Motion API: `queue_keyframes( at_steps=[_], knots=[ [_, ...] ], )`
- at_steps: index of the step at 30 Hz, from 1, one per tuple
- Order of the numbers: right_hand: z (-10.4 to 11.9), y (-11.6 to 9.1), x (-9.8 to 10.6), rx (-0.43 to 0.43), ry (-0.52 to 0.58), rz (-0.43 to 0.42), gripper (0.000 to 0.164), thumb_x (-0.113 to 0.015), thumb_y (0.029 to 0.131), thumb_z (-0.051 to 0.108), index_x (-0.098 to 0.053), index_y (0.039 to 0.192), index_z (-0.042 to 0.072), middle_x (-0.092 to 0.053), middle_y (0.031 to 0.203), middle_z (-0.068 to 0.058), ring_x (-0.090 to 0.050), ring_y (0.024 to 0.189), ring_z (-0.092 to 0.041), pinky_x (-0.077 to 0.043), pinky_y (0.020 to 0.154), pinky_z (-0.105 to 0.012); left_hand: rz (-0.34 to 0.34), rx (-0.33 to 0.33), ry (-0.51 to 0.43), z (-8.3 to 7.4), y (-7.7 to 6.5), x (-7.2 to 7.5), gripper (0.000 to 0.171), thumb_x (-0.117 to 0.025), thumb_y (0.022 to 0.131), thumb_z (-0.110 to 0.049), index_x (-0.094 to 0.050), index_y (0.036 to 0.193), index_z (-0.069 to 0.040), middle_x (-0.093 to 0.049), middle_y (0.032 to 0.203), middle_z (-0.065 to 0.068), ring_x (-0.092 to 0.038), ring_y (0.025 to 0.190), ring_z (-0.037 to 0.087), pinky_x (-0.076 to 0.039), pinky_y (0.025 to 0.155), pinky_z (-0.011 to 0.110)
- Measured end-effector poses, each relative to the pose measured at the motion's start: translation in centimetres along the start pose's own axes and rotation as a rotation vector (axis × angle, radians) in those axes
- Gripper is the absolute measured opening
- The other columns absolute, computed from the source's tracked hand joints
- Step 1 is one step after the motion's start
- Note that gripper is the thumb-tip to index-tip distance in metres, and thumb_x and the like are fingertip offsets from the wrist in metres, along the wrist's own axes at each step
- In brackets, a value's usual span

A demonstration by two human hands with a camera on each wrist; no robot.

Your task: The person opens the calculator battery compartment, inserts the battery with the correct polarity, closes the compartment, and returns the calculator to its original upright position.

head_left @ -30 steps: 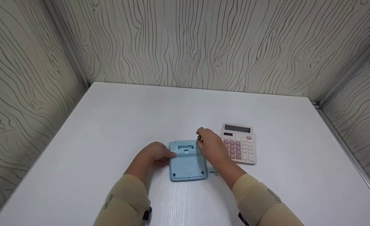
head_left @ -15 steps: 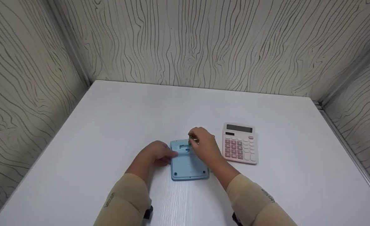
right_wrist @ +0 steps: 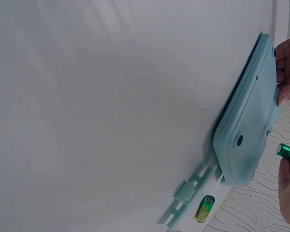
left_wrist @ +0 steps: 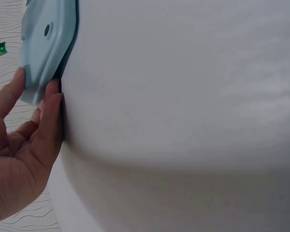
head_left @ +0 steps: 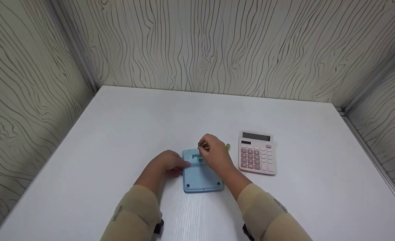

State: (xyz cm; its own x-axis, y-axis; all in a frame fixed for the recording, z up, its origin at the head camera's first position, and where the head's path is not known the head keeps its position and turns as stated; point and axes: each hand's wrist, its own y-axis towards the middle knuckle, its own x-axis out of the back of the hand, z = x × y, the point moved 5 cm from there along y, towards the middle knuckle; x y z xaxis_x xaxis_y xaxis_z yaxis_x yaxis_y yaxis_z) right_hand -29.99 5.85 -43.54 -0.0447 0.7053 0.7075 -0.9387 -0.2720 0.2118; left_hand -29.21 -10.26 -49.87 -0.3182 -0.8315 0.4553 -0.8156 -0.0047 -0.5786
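A light-blue calculator [head_left: 202, 179] lies face down, its battery compartment [head_left: 195, 156] uncovered near the top edge. My left hand [head_left: 169, 162] grips its left edge, thumb on the back and fingers at the side, as the left wrist view [left_wrist: 24, 150] also shows. Over the compartment, my right hand [head_left: 215, 152] pinches a green battery [right_wrist: 288, 152] between thumb and fingers. The battery appears just above the calculator, though my fingers hide part of it. A second green battery [right_wrist: 205, 209] lies on the table to the right, beside the blue battery cover [right_wrist: 186, 192].
Right of my right hand lies a pink-and-white calculator [head_left: 257, 152], face up. The white table [head_left: 133, 117] meets wood-patterned panels [head_left: 200, 47] at the back and sides.
My right hand has moved left with the battery, from the calculator's upper right corner to over the compartment. The second battery has come into sight behind it. My left hand keeps its grip.
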Motion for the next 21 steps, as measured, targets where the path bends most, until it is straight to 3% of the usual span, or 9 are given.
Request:
queue_keyframes(
  at_steps=[9, 17, 21],
  knots=[
    [0.4, 0.2, -0.5, 0.044, -0.049, 0.016, 0.009, -0.059, 0.087, 0.010, -0.058, 0.096, 0.013, -0.058, 0.094, 0.002, -0.058, 0.088, -0.011, -0.051, 0.077, -0.023, -0.007, 0.005, -0.010, -0.1, -0.2, 0.0, 0.024, -0.074, 0.076, -0.029, -0.066, 0.085, -0.008, -0.067, 0.074, 0.007, -0.061, 0.064, 0.017, -0.051, 0.057, 0.025],
    [0.3, 0.1, -1.7, 0.100, -0.186, 0.118, 0.011, -0.058, 0.089, 0.012, -0.060, 0.099, 0.014, -0.058, 0.093, 0.004, -0.053, 0.084, -0.010, -0.049, 0.079, -0.026, 0.011, -0.017, -0.055, 0.0, -0.4, -0.1, 0.024, -0.073, 0.077, -0.027, -0.066, 0.088, -0.006, -0.067, 0.075, 0.007, -0.063, 0.066, 0.016, -0.052, 0.059, 0.025],
    [0.1, 0.0, -2.1, 0.089, -0.206, 0.178, 0.013, -0.056, 0.090, 0.015, -0.059, 0.103, 0.015, -0.058, 0.093, 0.006, -0.053, 0.083, -0.009, -0.049, 0.080, -0.027, 0.009, -0.028, -0.049, 0.0, -0.5, 0.0, 0.025, -0.072, 0.077, -0.027, -0.066, 0.089, -0.006, -0.067, 0.075, 0.006, -0.063, 0.065, 0.016, -0.051, 0.058, 0.024]
  ],
)
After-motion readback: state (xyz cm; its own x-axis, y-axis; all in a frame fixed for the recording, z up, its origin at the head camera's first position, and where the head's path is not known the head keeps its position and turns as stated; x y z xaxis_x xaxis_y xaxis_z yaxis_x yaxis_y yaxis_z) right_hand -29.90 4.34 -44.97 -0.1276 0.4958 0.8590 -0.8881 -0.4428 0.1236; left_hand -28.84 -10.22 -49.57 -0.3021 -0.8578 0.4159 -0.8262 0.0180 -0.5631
